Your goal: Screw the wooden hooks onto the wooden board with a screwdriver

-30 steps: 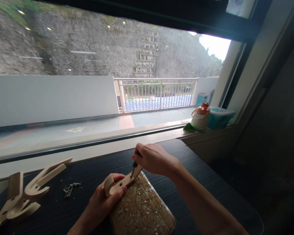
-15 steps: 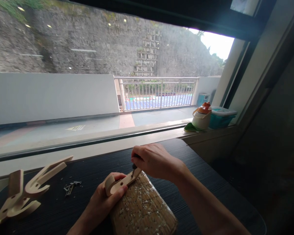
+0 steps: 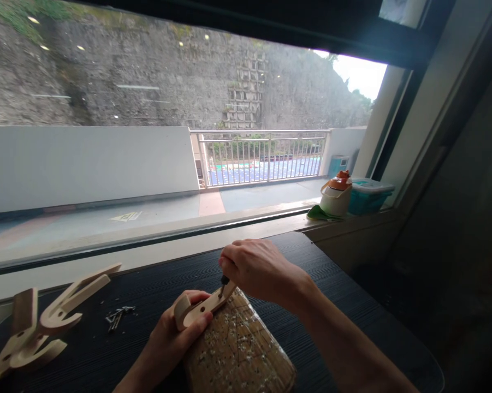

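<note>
1. Your left hand [image 3: 174, 341] is closed around the curved end of a pale wooden hook piece [image 3: 202, 307]. The thumb lies on top near the rounded tip and the fingers wrap underneath.
2. The wooden hook piece sits tilted, with its curved end low on the left and its straight end rising to the right. It rests on the upper left corner of a speckled woven block [image 3: 239, 352].
3. Your right hand [image 3: 258, 270] is clenched over the handle of a screwdriver [image 3: 224, 283]. Only the dark lower part of the tool shows below your fingers.
4. The screwdriver stands nearly upright, its tip pressed down onto the straight end of the wooden hook piece.
5. The woven block lies flat on the dark, grained surface [image 3: 336, 311], directly in front of you, between your two forearms.
6. A small scatter of loose screws [image 3: 118, 315] lies on the surface to the left of your left hand, apart from it.
7. Farther left, a heap of spare wooden hooks [image 3: 36, 327] rests at the surface's edge, some lying flat and some propped at a slant across the others.
8. Beyond the surface, on the right of the window sill [image 3: 229, 218], a cream pot with an orange lid [image 3: 336, 195] stands just beside a teal box [image 3: 368, 197].
</note>
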A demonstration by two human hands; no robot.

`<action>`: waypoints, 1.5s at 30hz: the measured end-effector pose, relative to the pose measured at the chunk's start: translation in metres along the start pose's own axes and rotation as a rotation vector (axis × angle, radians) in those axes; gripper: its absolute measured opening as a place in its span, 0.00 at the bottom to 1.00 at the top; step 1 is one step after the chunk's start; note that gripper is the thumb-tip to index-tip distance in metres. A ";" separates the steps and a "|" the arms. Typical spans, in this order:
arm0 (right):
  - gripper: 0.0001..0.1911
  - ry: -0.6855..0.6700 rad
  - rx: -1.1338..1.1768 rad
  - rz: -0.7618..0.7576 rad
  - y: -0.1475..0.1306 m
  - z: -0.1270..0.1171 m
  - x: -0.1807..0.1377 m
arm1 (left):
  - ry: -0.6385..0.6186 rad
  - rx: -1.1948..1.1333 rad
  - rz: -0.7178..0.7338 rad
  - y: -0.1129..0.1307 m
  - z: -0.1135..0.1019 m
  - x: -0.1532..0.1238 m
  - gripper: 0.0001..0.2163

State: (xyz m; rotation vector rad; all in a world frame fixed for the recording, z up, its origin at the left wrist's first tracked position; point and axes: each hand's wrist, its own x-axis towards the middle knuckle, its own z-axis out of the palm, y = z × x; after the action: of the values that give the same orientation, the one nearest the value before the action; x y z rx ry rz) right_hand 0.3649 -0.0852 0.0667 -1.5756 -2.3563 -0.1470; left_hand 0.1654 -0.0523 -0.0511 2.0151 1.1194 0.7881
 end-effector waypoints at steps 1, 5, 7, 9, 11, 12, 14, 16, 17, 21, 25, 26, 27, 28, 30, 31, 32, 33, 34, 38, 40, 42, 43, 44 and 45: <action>0.19 -0.001 0.001 -0.026 0.000 -0.002 0.000 | -0.007 0.003 -0.008 0.001 0.000 0.000 0.14; 0.18 0.015 0.005 -0.074 0.001 0.000 0.003 | 0.002 0.011 -0.017 0.003 -0.001 0.000 0.13; 0.18 0.031 -0.012 -0.040 0.003 0.004 0.006 | 0.016 0.010 -0.011 0.004 0.000 0.001 0.12; 0.19 0.022 -0.040 0.014 0.006 0.008 0.010 | 0.029 0.006 -0.009 0.004 0.000 0.001 0.12; 0.20 0.004 -0.064 0.064 0.008 0.011 0.012 | 0.031 -0.002 -0.011 0.003 0.001 0.000 0.12; 0.21 0.001 -0.070 0.080 0.008 0.012 0.012 | 0.026 -0.005 -0.011 0.003 0.001 0.000 0.13; 0.22 0.010 -0.076 0.094 0.009 0.012 0.012 | 0.014 -0.003 -0.011 0.002 0.001 0.000 0.13; 0.22 0.018 -0.066 0.078 0.008 0.010 0.009 | 0.007 0.008 -0.006 0.002 0.000 0.001 0.13; 0.22 0.015 -0.055 0.061 0.009 0.008 0.007 | 0.007 0.014 -0.002 0.002 0.000 0.001 0.14; 0.15 -0.013 0.038 -0.028 0.011 0.001 -0.001 | 0.008 0.021 0.005 0.002 -0.001 0.001 0.13; 0.13 -0.030 0.091 -0.080 0.010 -0.001 -0.003 | -0.008 0.016 -0.012 0.003 -0.001 0.000 0.14; 0.13 -0.037 0.087 -0.085 0.009 0.000 -0.002 | -0.008 0.014 -0.017 0.002 -0.001 0.000 0.14; 0.14 -0.038 0.079 -0.087 0.008 0.001 -0.001 | -0.008 0.011 -0.022 0.002 0.000 0.000 0.14; 0.15 -0.031 0.068 -0.085 0.007 0.002 0.000 | -0.004 0.005 -0.025 0.002 0.000 0.000 0.13; 0.15 -0.018 0.041 -0.068 0.006 0.005 0.003 | 0.019 -0.010 -0.028 0.003 0.001 0.000 0.13; 0.15 -0.018 0.026 -0.054 0.006 0.007 0.005 | 0.028 -0.017 -0.029 0.003 0.001 0.000 0.13; 0.16 -0.025 0.013 -0.037 0.006 0.008 0.006 | 0.032 -0.020 -0.029 0.004 0.001 0.000 0.13; 0.16 -0.034 0.001 -0.018 0.007 0.009 0.007 | 0.031 -0.020 -0.027 0.004 0.001 0.000 0.13; 0.17 -0.043 -0.007 0.001 0.008 0.011 0.008 | 0.029 -0.017 -0.025 0.005 0.002 0.000 0.13; 0.19 -0.031 -0.009 0.046 0.008 0.012 0.007 | 0.075 -0.021 -0.012 0.006 0.003 0.000 0.14; 0.18 -0.019 0.020 0.012 0.006 0.010 0.004 | 0.077 -0.024 -0.006 0.006 0.003 0.000 0.14; 0.15 -0.019 0.074 -0.046 0.003 0.007 0.000 | 0.062 -0.026 0.002 0.006 0.003 0.000 0.14; 0.13 -0.018 0.101 -0.070 0.002 0.004 -0.001 | 0.059 -0.029 0.002 0.005 0.003 0.000 0.14; 0.11 -0.017 0.120 -0.084 0.001 0.002 -0.003 | 0.054 -0.031 -0.001 0.005 0.002 0.000 0.14; 0.10 -0.018 0.127 -0.092 0.000 0.001 -0.003 | 0.046 -0.030 -0.008 0.005 0.002 0.000 0.14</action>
State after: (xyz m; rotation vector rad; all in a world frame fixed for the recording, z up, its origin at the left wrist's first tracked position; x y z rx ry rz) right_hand 0.3662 -0.0880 0.0649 -1.4166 -2.4018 -0.0032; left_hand 0.1693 -0.0550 -0.0479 1.9754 1.1342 0.8459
